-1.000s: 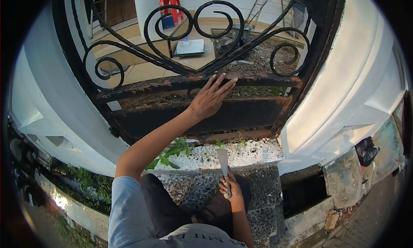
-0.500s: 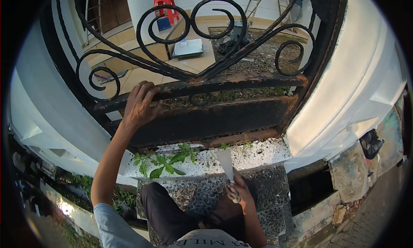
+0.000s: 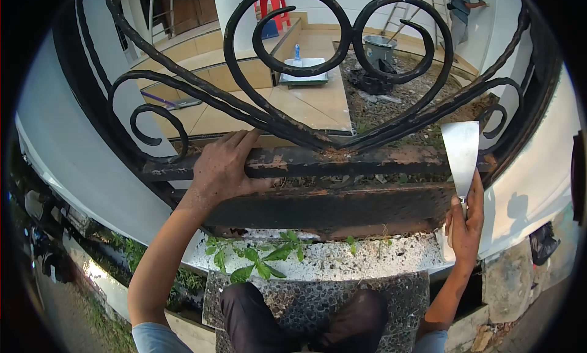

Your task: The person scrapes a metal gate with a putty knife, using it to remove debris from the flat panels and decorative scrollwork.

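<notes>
My left hand (image 3: 225, 167) is wrapped over the gate's horizontal bar, fingers on its top edge and thumb below. The black iron gate (image 3: 342, 213) has scrolled bars above and a solid panel beneath; its paint is worn to rusty brown along the crossbar (image 3: 367, 161). In my right hand (image 3: 466, 224) is a putty knife (image 3: 463, 151), gripped by its handle with the wide metal blade pointing up. That blade overlaps the right end of the crossbar, near the small right scroll (image 3: 493, 122).
Green weeds (image 3: 263, 264) grow on the white, speckled ledge (image 3: 342, 255) under the gate. Curved white walls flank both sides. Beyond stand a paint tray (image 3: 304, 78), a bucket (image 3: 379, 50), a red stool (image 3: 273, 9) and ladders. Another person (image 3: 463, 13) stands at the far wall.
My right hand has raised the putty knife from low in front of my lap up to the gate's right side. My left hand stays on the bar while the view has shifted closer.
</notes>
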Motion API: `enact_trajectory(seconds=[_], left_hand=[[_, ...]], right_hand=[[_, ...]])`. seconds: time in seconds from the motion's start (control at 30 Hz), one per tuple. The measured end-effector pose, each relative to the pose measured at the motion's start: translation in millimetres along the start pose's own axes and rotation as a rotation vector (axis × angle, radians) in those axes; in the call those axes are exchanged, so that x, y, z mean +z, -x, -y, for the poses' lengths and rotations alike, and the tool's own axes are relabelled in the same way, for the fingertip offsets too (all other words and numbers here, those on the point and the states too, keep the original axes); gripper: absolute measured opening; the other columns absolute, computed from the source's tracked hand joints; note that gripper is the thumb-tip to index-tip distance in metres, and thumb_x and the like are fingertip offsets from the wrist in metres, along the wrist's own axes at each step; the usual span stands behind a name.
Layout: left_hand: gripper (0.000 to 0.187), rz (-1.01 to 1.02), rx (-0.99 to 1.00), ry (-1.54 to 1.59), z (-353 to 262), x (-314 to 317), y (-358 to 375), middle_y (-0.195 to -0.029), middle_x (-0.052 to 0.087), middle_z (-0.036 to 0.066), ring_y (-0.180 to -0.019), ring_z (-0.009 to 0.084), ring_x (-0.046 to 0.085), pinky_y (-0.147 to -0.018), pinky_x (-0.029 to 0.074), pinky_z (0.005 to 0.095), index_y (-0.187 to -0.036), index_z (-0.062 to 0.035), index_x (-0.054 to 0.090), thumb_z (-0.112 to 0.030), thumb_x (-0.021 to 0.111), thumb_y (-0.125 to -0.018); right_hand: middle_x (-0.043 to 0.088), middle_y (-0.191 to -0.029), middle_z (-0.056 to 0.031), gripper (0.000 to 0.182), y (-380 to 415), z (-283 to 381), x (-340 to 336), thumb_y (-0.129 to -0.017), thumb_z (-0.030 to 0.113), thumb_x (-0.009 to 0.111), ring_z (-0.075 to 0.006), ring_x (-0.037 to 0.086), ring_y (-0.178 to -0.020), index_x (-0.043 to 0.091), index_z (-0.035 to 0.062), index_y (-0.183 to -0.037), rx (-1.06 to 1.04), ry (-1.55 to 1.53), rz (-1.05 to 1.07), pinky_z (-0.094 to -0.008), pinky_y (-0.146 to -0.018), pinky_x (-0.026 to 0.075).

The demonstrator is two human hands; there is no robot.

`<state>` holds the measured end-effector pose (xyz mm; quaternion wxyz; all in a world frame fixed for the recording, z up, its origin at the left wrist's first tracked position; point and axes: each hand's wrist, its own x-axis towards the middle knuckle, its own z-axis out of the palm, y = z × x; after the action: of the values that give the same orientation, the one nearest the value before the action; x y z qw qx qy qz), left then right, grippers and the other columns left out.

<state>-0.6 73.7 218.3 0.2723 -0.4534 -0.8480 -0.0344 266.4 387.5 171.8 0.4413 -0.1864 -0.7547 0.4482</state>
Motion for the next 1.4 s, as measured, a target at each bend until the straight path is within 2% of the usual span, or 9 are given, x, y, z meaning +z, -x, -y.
enact_trajectory(seconds=[0.13,0.33,0.5,0.83,0.87,1.0,1.1,1.23,1.4], left_hand=[[0.088,-0.008,0.028,-0.039,4,6,-2,-0.116,0.06,0.018,-0.109,0.0347,0.059,-0.081,0.054,0.0466,-0.123,-0.0026,0.052,-0.063,0.073,-0.063],[0.087,-0.102,0.107,-0.076,10,17,0,-0.105,0.064,0.016,-0.096,0.0339,0.064,-0.07,0.058,0.0417,-0.115,-0.0027,0.058,-0.072,0.067,-0.063],[0.084,-0.131,0.108,-0.061,9,17,0,-0.102,0.065,0.014,-0.09,0.0322,0.067,-0.067,0.058,0.0404,-0.11,-0.0037,0.061,-0.071,0.069,-0.061],[0.081,-0.153,0.153,-0.11,9,18,2,-0.094,0.068,0.014,-0.087,0.0303,0.068,-0.068,0.057,0.0393,-0.107,-0.0045,0.063,-0.073,0.068,-0.063],[0.079,-0.136,0.136,-0.11,7,19,3,-0.086,0.068,0.012,-0.08,0.0287,0.068,-0.066,0.056,0.0376,-0.103,-0.004,0.064,-0.071,0.07,-0.062],[0.074,-0.153,0.109,-0.064,2,19,-1,-0.081,0.065,0.013,-0.072,0.0295,0.066,-0.064,0.053,0.0379,-0.09,-0.0006,0.062,-0.067,0.073,-0.06],[0.077,-0.137,0.101,-0.082,1,20,-1,-0.081,0.064,0.013,-0.073,0.0312,0.065,-0.065,0.053,0.0387,-0.092,0.0004,0.061,-0.068,0.072,-0.059],[0.078,-0.185,0.12,-0.075,-3,20,-5,-0.078,0.062,0.014,-0.071,0.0325,0.064,-0.064,0.052,0.0399,-0.089,0.0007,0.059,-0.07,0.072,-0.058],[0.081,-0.173,0.158,-0.099,-4,18,-8,-0.083,0.065,0.015,-0.072,0.0326,0.065,-0.063,0.053,0.0397,-0.095,0.0015,0.061,-0.072,0.068,-0.063]], right_hand=[[0.051,-0.132,-0.0152,0.056,-20,-12,15,-0.095,0.007,0.05,-0.0005,0.043,-0.052,0.027,0.0067,-0.147,-0.036,0.035,-0.019,-0.0174,-0.042,0.037],[0.048,-0.135,-0.0188,0.055,-33,-22,36,-0.095,0.003,0.043,-0.002,0.045,-0.053,0.025,0.0052,-0.147,-0.096,0.101,-0.153,-0.0188,-0.043,0.04],[0.043,-0.139,-0.0192,0.055,-36,-37,40,-0.095,0.003,0.042,-0.004,0.046,-0.054,0.025,0.0066,-0.148,-0.106,0.113,-0.236,-0.0201,-0.045,0.042],[0.044,-0.14,-0.018,0.054,-39,-38,25,-0.098,0.011,0.047,-0.0022,0.038,-0.054,0.028,0.0065,-0.147,-0.103,0.281,-0.178,-0.0199,-0.045,0.035],[0.045,-0.14,-0.019,0.053,-38,-39,21,-0.097,0.011,0.048,-0.0082,0.04,-0.069,0.029,0.0053,-0.146,-0.106,0.327,-0.184,-0.0239,-0.057,0.036],[0.046,-0.138,-0.0231,0.051,-38,-27,24,-0.096,0.014,0.05,-0.0322,0.047,-0.126,0.034,0.0003,-0.142,-0.105,0.423,-0.117,-0.04,-0.101,0.039],[0.044,-0.139,-0.0236,0.051,-35,-29,25,-0.095,0.015,0.05,-0.0368,0.043,-0.13,0.035,0.0008,-0.142,-0.101,0.421,-0.13,-0.0433,-0.104,0.036],[0.044,-0.139,-0.0232,0.051,-38,-31,26,-0.095,0.015,0.05,-0.0371,0.043,-0.129,0.036,0.0012,-0.142,-0.116,0.367,-0.132,-0.0436,-0.104,0.037],[0.046,-0.137,-0.0237,0.051,-40,-37,22,-0.094,0.015,0.051,-0.0364,0.046,-0.126,0.037,0.0007,-0.141,-0.136,0.291,-0.122,-0.0436,-0.102,0.038]])
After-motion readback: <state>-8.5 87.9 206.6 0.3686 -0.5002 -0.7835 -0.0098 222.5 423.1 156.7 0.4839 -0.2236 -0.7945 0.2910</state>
